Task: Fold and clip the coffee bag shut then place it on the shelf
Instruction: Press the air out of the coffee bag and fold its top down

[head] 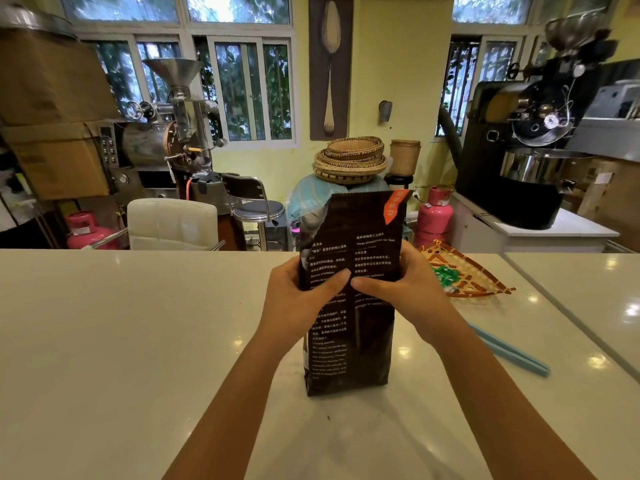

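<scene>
Two bare forearms reach in from the bottom edge over a glossy white counter (121, 341). Between them a tall dark coffee bag (349, 341) stands upright on the counter, white print facing the camera, an orange tag at its top right corner. The left hand (294, 303) grips the bag's left side and the right hand (408, 296) its right side, fingers curled around the edges and both thumbs pressed flat on the front panel, tips nearly meeting at mid-height. The bag's top stands unfolded, its upper left edge crumpled.

To the right of the right forearm, a light blue bag clip (512, 351) lies flat on the counter, apart from the bag. Farther back on the right sits a woven bamboo tray (481, 278) holding something green. Beyond the counter stand a white chair (173, 223), a pink gas cylinder (434, 216), stacked wicker baskets (349, 161) and two coffee roasters, one silver (166, 133), one black (530, 133).
</scene>
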